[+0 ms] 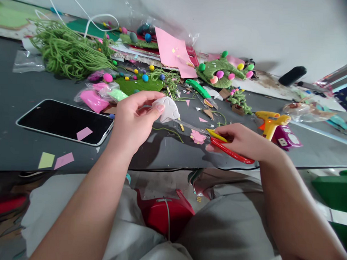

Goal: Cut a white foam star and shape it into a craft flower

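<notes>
Between the thumb and fingers of my left hand [139, 118] is a small white piece of paper or foam [167, 109] with a shape outlined on it. My right hand [239, 141] grips scissors [232, 151] with red and yellow handles. Their blades point left, and the tips are close to the lower right edge of the white piece; whether they touch it I cannot tell. Under the blades, a pink flower-shaped cutout [198, 136] lies on the grey table [151, 153].
A phone [65, 120] lies at left, paper scraps around it. Behind are green yarn [74, 54], pink paper [173, 52], a green cutter [199, 87] and a green yarn piece with pompoms [217, 71]. A yellow glue gun [271, 121] stands right. A red stool [165, 213] is below.
</notes>
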A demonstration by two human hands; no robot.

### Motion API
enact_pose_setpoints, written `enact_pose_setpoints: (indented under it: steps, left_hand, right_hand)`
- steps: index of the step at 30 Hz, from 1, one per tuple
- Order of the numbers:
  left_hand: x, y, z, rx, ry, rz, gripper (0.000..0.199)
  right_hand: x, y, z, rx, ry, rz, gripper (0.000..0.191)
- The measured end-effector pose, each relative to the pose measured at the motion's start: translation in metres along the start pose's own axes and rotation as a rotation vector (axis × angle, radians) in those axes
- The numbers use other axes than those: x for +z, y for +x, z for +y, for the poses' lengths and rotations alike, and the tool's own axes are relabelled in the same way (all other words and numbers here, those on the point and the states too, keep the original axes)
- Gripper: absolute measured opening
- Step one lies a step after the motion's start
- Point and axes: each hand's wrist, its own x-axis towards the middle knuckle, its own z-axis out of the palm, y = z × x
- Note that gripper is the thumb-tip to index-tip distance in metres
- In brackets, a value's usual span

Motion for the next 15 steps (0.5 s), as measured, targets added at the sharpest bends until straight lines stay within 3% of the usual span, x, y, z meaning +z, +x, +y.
enact_pose_setpoints:
  steps: [15]
  left_hand:
    - [0.0008, 0.0002, -0.0015, 0.032, 0.034, 0.011, 0.022]
  right_hand:
    - [-0.0031, -0.0013, -0.0022, 0.0, -0.001, 0.005, 0.06]
